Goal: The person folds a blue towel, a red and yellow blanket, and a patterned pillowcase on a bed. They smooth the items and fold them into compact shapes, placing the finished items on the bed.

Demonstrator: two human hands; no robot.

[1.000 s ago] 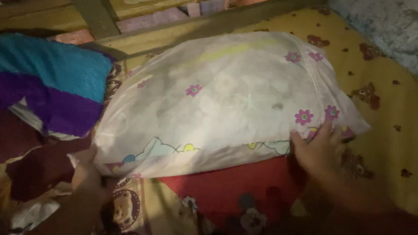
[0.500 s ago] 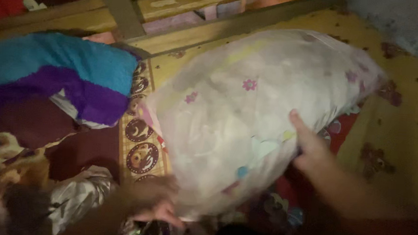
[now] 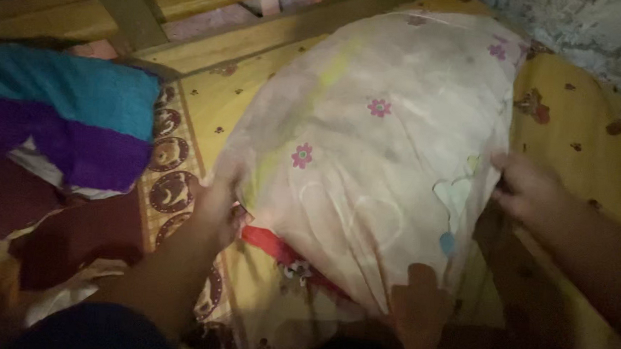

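Bed under yellow bear-print sheet, wooden frame along far edge. White flowered pillow lying across middle, red pillow peeking beneath. Blue-purple blanket bunched at left.

White flowered pillow lies lengthwise on the yellow sheet.

The pillow, formerly lying crosswise, now lies lengthwise, pointing toward the wall. The left hand has shifted from its near corner to its left edge; the right hand now grips its right edge.
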